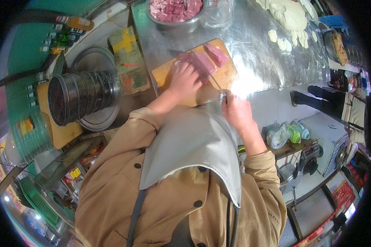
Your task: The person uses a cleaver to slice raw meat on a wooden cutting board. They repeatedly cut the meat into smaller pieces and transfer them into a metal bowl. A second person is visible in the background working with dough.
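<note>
A wooden cutting board point(230, 74) lies at the near edge of the metal worktop. Raw pink meat point(205, 63) rests on it, with a separate piece of meat point(216, 55) at the board's far right. My left hand point(185, 78) presses on the meat, fingers spread over its left part. In my right hand point(238, 108) is the handle of a knife point(217, 82), whose blade stands on edge across the meat, to the right of my left fingers. Beyond the board, a metal bowl point(176, 23) holds many cut chunks of meat, beside a clear plastic bag point(218, 14).
Dough point(287, 17) and several small dough pieces point(284, 44) lie on the worktop point(250, 37) at the right. Stacked round metal steamers point(80, 97) stand at the left. Another person's legs point(318, 98) show at the far right, near a white appliance point(324, 132).
</note>
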A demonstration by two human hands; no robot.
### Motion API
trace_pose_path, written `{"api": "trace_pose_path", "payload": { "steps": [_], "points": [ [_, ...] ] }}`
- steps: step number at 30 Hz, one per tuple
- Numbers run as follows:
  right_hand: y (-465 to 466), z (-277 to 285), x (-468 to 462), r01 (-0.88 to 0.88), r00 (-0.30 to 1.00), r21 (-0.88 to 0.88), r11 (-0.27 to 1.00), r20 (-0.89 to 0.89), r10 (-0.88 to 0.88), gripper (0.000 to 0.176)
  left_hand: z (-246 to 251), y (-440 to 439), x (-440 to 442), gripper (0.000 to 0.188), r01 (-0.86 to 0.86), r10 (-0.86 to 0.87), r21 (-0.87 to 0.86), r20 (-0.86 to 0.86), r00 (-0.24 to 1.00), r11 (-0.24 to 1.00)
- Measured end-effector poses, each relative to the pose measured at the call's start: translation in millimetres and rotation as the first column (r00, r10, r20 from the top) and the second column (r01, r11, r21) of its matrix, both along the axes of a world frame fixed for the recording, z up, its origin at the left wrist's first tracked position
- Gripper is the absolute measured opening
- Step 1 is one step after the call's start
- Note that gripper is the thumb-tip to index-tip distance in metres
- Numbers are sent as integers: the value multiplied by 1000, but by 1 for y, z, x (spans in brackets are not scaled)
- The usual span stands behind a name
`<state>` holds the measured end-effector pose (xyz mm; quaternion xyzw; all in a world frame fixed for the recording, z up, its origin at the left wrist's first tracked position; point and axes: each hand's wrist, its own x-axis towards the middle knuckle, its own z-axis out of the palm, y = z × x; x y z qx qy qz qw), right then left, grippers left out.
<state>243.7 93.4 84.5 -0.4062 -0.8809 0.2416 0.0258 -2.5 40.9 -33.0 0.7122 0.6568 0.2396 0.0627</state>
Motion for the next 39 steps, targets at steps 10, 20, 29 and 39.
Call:
{"api": "trace_pose_path", "payload": {
  "steps": [10, 20, 29, 39],
  "points": [
    [16, -15, -24, -26, 999, -119, 993, 26, 30, 8, -6, 11, 4, 40, -6, -6, 150, 80, 997, 989],
    [12, -14, -7, 34, 993, -185, 982, 115, -13, 10, 1, 21, 8, 41, -9, -6, 154, 95, 995, 988],
    [38, -45, -59, 7, 993, -199, 980, 115, 16, 14, -3, 19, 2, 37, -41, 35, 52, 104, 994, 998],
    [40, -53, -62, 79, 988, -213, 974, 146, -48, 17, 0, 17, 5, 31, -54, 44, 56, 164, 985, 997]
  ]
}}
